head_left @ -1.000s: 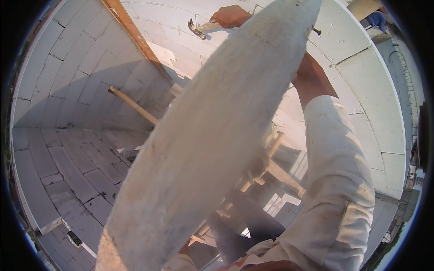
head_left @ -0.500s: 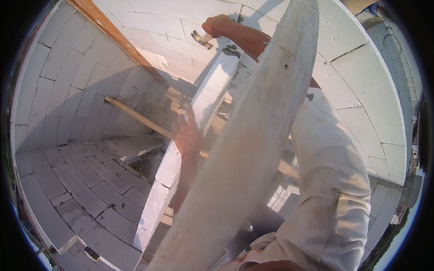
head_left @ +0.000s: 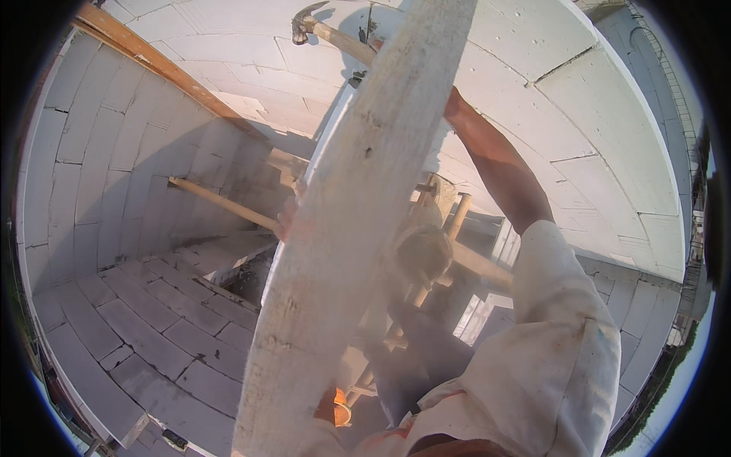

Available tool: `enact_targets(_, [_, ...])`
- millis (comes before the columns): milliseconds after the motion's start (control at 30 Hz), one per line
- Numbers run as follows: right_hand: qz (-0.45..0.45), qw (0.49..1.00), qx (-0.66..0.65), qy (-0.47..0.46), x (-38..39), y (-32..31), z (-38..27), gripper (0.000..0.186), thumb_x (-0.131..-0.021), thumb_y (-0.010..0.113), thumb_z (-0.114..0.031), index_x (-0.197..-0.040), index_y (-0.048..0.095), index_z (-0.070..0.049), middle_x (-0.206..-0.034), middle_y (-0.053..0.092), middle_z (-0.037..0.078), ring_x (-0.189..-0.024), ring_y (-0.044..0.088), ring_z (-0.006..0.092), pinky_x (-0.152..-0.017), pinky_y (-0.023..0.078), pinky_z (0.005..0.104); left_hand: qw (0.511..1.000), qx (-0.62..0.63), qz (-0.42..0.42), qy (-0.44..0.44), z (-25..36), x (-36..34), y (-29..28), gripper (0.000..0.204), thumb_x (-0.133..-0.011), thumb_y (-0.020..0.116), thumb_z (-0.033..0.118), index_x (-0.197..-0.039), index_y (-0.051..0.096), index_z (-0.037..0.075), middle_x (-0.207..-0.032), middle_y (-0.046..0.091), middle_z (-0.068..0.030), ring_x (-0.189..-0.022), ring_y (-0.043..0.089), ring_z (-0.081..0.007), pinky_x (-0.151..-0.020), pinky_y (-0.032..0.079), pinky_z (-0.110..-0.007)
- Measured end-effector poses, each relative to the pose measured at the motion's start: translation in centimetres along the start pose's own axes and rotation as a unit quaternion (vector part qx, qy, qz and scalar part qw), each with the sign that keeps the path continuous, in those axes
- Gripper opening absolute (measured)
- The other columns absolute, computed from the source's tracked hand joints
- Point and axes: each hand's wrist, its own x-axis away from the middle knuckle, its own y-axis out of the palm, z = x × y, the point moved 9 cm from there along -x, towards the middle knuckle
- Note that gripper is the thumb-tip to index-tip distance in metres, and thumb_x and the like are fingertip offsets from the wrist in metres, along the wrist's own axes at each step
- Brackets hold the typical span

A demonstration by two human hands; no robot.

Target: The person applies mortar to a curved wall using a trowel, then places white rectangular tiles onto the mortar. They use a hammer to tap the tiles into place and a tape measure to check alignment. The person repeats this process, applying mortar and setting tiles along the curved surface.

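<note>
A claw hammer (head_left: 343,39) is raised at the top, its metal head to the left, in front of the pale block wall. My right hand (head_left: 377,45) is closed round its wooden handle; only a sliver shows, as a rough wooden plank (head_left: 327,228) close to the camera hides the rest. My left hand (head_left: 287,218) curls its fingers over the left edge of a long white block (head_left: 333,122). The plank hides most of that hand and of the block.
Pale block walls (head_left: 533,99) surround me. A brown beam (head_left: 152,57) crosses the upper left. A round wooden pole (head_left: 225,202) runs toward my left hand. Timbers lie lower down, an orange object (head_left: 341,409) among them. A small dark level-like item (head_left: 174,439) lies at lower left.
The hammer has swung up and left, its head turning upward. The plank has shifted left in view and now covers most of the white block, my left hand and right hand.
</note>
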Motion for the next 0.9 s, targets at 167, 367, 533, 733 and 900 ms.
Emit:
enact_targets(167, [-0.096, 0.969, -0.053, 0.222, 5.8, -2.2, -3.4, 0.065, -0.100, 0.056, -0.027, -0.159, 0.033, -0.013, -0.110, 0.069, 0.031, -0.102, 0.069, 0.0448, -0.093, 0.054, 0.0510, 0.996, 0.042, 0.059, 0.057, -0.7, 1.2, 1.7, 0.112, -0.081, 0.085, 0.035, -0.167, 0.013, 0.026, -0.148, 0.043, -0.0136, -0.129, 0.049, -0.0330, -0.103, 0.043, -0.051])
enact_targets(367, [0.163, 0.985, 0.058, -0.009, 8.1, -7.2, -6.5, 0.072, -0.097, 0.062, -0.022, -0.162, 0.031, -0.022, -0.102, 0.071, 0.025, -0.093, 0.070, 0.0399, -0.087, 0.056, 0.0473, 0.998, 0.025, 0.049, 0.029, -0.2, 0.4, 0.5, 0.113, -0.080, 0.087, 0.032, -0.166, 0.014, 0.027, -0.148, 0.043, -0.0148, -0.133, 0.048, -0.0343, -0.105, 0.042, -0.053])
enact_targets(533, [-0.039, 0.966, 0.174, 0.186, 9.2, -2.2, -1.4, 0.062, -0.098, 0.067, -0.018, -0.155, 0.042, -0.014, -0.123, 0.068, 0.027, -0.111, 0.068, 0.0417, -0.094, 0.056, 0.0465, 0.998, 0.035, 0.036, 0.029, -0.4, 0.3, 0.9, 0.114, -0.079, 0.087, 0.032, -0.166, 0.014, 0.027, -0.147, 0.044, -0.0157, -0.134, 0.048, -0.0350, -0.106, 0.041, -0.053])
enact_targets(733, [0.080, 0.985, 0.135, 0.076, 7.1, -5.8, -3.4, 0.062, -0.099, 0.062, -0.018, -0.157, 0.040, -0.018, -0.116, 0.069, 0.028, -0.101, 0.069, 0.0451, -0.089, 0.057, 0.0501, 0.999, 0.030, 0.027, 0.028, -0.3, 0.4, 0.9, 0.113, -0.081, 0.086, 0.034, -0.167, 0.013, 0.027, -0.148, 0.043, -0.0163, -0.133, 0.048, -0.0348, -0.106, 0.041, -0.053])
enact_targets(900, [0.020, 0.954, 0.227, 0.192, 10.5, -2.6, -2.2, 0.061, -0.101, 0.059, -0.020, -0.159, 0.038, -0.021, -0.113, 0.070, 0.027, -0.098, 0.070, 0.0452, -0.089, 0.058, 0.0510, 0.998, 0.027, 0.032, 0.040, 0.1, 0.3, 0.6, 0.113, -0.081, 0.086, 0.033, -0.166, 0.013, 0.026, -0.148, 0.043, -0.0162, -0.134, 0.047, -0.0343, -0.106, 0.041, -0.053])
